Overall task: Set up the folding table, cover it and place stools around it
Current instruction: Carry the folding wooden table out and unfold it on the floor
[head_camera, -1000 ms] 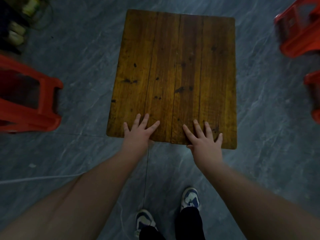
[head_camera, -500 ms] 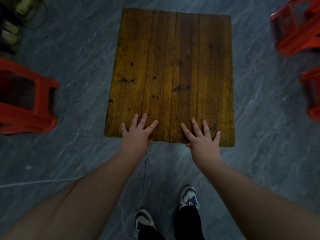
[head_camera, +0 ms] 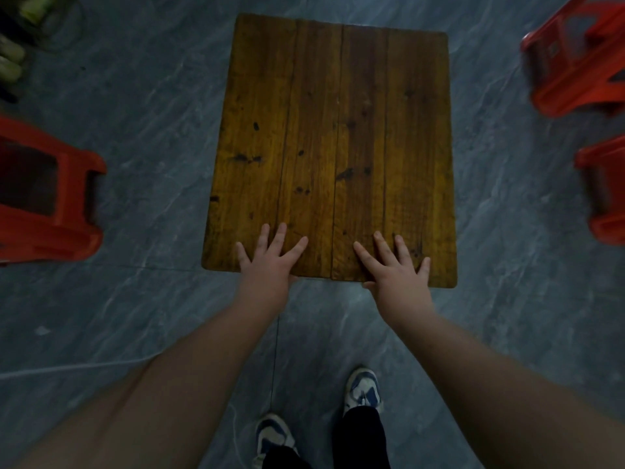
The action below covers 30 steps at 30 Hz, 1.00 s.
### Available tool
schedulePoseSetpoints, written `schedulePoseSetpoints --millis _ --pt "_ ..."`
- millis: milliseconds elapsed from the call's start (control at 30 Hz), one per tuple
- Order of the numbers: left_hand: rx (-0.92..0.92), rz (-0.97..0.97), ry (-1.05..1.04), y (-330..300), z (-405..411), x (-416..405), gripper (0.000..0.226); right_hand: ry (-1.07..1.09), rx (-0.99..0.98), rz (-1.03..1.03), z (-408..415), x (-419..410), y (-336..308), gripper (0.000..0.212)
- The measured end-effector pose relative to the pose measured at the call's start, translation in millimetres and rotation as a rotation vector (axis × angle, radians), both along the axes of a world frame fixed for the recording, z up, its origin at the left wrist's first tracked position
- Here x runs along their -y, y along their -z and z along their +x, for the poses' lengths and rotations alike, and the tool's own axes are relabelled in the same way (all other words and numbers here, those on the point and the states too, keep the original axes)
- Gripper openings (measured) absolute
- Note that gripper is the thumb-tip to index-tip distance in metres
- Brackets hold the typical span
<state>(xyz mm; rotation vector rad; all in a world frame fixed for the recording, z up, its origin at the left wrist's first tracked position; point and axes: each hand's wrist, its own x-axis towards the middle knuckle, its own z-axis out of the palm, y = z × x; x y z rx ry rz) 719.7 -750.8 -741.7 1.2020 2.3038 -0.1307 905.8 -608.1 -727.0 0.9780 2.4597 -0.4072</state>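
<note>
A brown wooden folding table of several planks stands in front of me, seen from above; its legs are hidden. My left hand lies flat on the near edge, fingers spread. My right hand lies flat on the same edge further right, fingers spread too. A red plastic stool lies on its side on the floor at the left. Two more red stools are at the right: one far, one nearer, cut off by the frame. No cover is in view.
The floor is grey marbled tile. My two shoes stand just behind the table's near edge. A thin white cord runs across the floor at the lower left. Dim objects sit at the far left corner.
Both hands stay flat on the table's near edge. The view has shifted slightly; the table and stools keep their places.
</note>
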Motion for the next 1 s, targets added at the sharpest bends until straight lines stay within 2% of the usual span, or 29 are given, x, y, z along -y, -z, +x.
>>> schedulePoseSetpoints --millis 333,500,633,700,767,833,1000 --pt "0.042 -0.042 0.001 -3 -5 -2 0.072 0.006 0.008 0.003 -2 4 -1 0.074" --pt "0.018 -0.004 -0.025 -5 -6 0 0.079 0.005 0.017 -0.014 -3 2 -4 0.074" --pt "0.017 -0.144 0.073 -15 -7 2 0.088 0.023 0.071 -0.1 -5 -1 -12 0.084" --pt "0.046 -0.168 0.063 -23 -9 -1 0.081 0.028 0.116 -0.157 -10 -4 -18 0.086" --pt "0.039 -0.134 0.048 -33 -9 -1 0.071 0.016 0.102 -0.157 -13 -3 -28 0.082" --pt "0.027 -0.068 0.013 -53 -5 4 0.071 0.008 0.011 -0.107 -11 3 -45 0.077" --pt "-0.04 0.147 -0.086 -138 0 34 0.064 0.0 -0.156 -0.008 1 29 -127 0.068"
